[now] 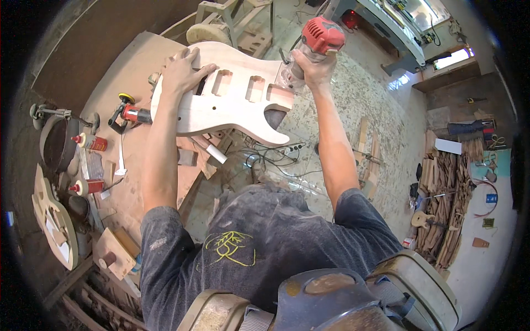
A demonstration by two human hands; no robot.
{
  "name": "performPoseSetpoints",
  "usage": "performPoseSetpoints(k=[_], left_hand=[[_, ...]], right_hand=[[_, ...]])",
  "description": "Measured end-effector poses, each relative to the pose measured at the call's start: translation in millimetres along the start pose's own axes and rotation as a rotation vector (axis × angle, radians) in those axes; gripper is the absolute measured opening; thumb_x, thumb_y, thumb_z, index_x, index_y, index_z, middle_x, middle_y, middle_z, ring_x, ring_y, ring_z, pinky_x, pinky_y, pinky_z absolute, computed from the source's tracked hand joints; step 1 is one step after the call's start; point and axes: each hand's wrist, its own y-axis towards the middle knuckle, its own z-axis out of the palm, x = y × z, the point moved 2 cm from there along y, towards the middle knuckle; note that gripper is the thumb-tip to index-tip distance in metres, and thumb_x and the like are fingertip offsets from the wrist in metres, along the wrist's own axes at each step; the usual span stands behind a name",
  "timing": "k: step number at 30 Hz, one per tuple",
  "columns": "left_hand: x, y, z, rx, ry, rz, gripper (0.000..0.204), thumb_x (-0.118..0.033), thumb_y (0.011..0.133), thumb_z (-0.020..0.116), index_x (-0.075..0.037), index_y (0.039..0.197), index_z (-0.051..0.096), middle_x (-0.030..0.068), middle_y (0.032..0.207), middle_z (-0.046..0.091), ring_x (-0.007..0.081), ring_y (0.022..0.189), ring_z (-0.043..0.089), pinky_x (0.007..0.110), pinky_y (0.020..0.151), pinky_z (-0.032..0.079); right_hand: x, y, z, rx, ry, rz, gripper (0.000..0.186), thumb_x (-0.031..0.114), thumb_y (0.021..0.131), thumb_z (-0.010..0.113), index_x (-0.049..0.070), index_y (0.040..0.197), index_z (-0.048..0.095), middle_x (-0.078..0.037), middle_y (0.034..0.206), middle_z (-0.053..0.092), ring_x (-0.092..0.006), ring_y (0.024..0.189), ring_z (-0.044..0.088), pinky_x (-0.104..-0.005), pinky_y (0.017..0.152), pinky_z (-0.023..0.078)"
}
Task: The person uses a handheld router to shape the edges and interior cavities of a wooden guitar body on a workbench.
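Observation:
A pale wooden electric guitar body (234,110) with routed pockets lies face up at the bench's right edge, its horns pointing right. My left hand (181,71) rests on its left part, fingers spread over the wood and the thumb stretched beside a pocket. In my right hand (317,70) is a trim router (322,37) with a red top and a clear base. I grip it around its lower housing. The base stands against the far right end of the body, by the neck pocket; its bit is hidden.
On the bench (118,71) left of the body lie a red polisher (136,114) and red-labelled glue bottles (91,142). Another guitar body (55,220) leans at the far left. Cables (270,156) trail across the dusty floor. Stacked wood offcuts (441,204) stand at right.

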Motion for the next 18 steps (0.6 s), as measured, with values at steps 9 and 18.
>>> performPoseSetpoints(k=[9,18], left_hand=[[-3,-2,-4,-0.020,0.039,0.032,0.095,-0.079,0.077,0.064,-0.011,0.144,0.058,0.0204,0.147,0.053,0.0427,0.132,0.050,0.050,0.107,0.044],[-10,-3,-9,-0.018,0.035,0.016,0.095,-0.078,0.077,0.065,-0.010,0.143,0.058,0.0207,0.146,0.054,0.0451,0.128,0.053,0.050,0.106,0.046]], right_hand=[[-3,6,-16,-0.052,-0.131,-0.002,0.044,0.016,0.073,0.088,0.003,0.107,0.064,-0.004,0.091,0.070,-0.0154,0.077,0.066,-0.0324,0.075,0.055],[-8,7,-40,-0.116,-0.091,-0.005,0.040,0.015,0.073,0.088,0.005,0.104,0.065,-0.002,0.089,0.070,-0.0133,0.078,0.066,-0.0311,0.076,0.055]])
